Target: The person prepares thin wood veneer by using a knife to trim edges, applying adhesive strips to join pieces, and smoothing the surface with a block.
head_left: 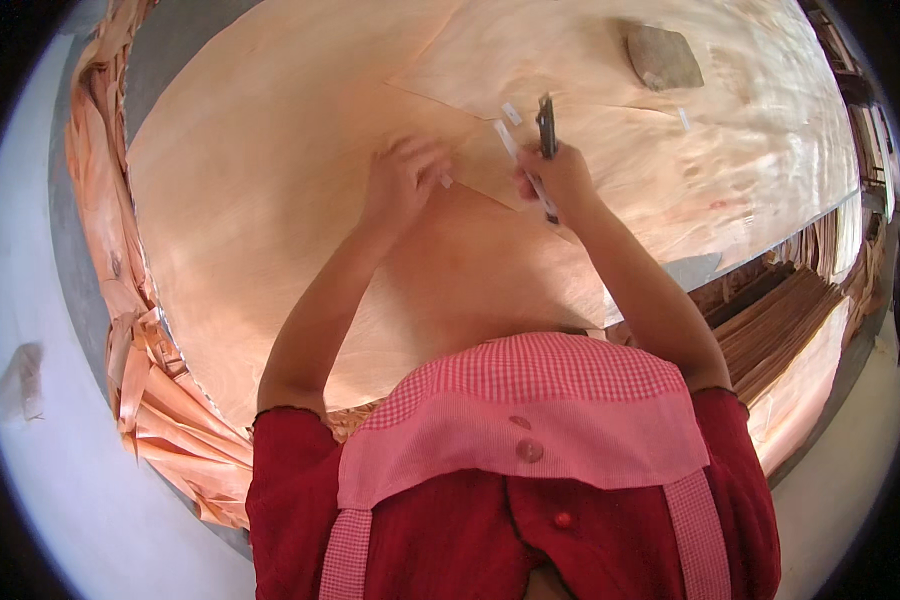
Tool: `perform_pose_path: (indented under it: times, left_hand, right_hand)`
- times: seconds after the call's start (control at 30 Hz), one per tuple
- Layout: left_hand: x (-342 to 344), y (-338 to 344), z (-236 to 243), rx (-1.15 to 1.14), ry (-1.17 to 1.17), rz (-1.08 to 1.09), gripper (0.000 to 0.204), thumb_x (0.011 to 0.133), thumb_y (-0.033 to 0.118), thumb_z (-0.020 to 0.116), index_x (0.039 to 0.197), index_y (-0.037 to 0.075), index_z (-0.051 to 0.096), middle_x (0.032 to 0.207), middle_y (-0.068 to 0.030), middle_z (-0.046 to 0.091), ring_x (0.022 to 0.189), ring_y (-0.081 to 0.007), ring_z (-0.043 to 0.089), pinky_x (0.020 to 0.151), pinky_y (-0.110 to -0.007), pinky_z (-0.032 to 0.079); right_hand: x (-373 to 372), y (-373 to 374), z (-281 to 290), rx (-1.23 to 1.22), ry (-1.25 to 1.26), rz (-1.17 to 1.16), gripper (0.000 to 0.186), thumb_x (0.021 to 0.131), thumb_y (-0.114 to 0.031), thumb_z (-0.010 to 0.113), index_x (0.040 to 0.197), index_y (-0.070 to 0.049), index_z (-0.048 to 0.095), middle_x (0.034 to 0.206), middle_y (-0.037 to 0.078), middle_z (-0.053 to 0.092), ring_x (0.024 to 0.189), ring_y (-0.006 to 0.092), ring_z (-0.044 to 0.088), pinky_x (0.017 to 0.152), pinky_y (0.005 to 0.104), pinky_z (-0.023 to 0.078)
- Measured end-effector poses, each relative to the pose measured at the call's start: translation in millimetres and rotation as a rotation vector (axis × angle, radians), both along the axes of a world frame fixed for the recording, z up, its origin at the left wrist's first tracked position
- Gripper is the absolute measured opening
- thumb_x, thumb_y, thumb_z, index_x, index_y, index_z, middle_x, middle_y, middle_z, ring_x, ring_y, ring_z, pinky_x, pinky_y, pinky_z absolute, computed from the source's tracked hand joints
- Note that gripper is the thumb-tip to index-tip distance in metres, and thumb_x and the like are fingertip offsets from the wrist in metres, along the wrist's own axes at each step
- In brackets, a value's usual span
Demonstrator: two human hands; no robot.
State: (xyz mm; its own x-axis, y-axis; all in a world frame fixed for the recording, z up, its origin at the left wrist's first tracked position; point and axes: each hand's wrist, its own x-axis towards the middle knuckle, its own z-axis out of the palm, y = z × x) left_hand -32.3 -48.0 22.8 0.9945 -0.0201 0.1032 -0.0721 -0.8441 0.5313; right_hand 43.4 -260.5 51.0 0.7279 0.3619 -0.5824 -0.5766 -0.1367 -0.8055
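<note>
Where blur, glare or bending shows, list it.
In the head view, the bare left hand and bare right hand look blurred; in that same view, whitish glare streaks the tan wood-veneer surface at right, and the fisheye bows its edges.

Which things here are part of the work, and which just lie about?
Seemingly in use:
black tool in the right hand
white strip at that hand
small white piece at the left hand
pale sheeting below both hands

Apparently lying about:
brownish block on the sheeting
crumpled scraps at left
stacked sheets at right

Two hands (562, 182), one black tool (546, 128), one stone (663, 58), four white strips (511, 114)
</note>
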Motion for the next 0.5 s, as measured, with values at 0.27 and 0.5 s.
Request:
perform_pose_path:
  times: [0.27, 0.5]
  left_hand:
    - [46.5, -30.0, -23.6, 0.133, -0.204, -0.073, 0.031, 0.073, 0.012, 0.061, 0.104, 0.01, 0.059, 0.12, -0.0014, 0.051, 0.112, -0.0215, 0.044, 0.089, -0.036, 0.039]
    - [29.3, -31.3, -26.1, 0.204, -0.235, -0.207, 0.028, 0.074, 0.016, 0.059, 0.102, 0.012, 0.06, 0.122, -0.0022, 0.049, 0.117, -0.0249, 0.039, 0.095, -0.042, 0.034]
  right_hand:
    - [17.6, 37.5, -0.6, -0.235, 0.078, -0.039, 0.017, 0.08, -0.015, 0.061, 0.074, 0.001, 0.058, 0.064, 0.006, 0.057, 0.047, 0.0143, 0.053, 0.04, 0.027, 0.043]
    - [6.1, 4.2, -40.0, -0.458, -0.195, 0.31, 0.014, 0.077, -0.011, 0.059, 0.071, 0.001, 0.057, 0.063, 0.012, 0.057, 0.049, 0.0186, 0.056, 0.044, 0.0314, 0.045]
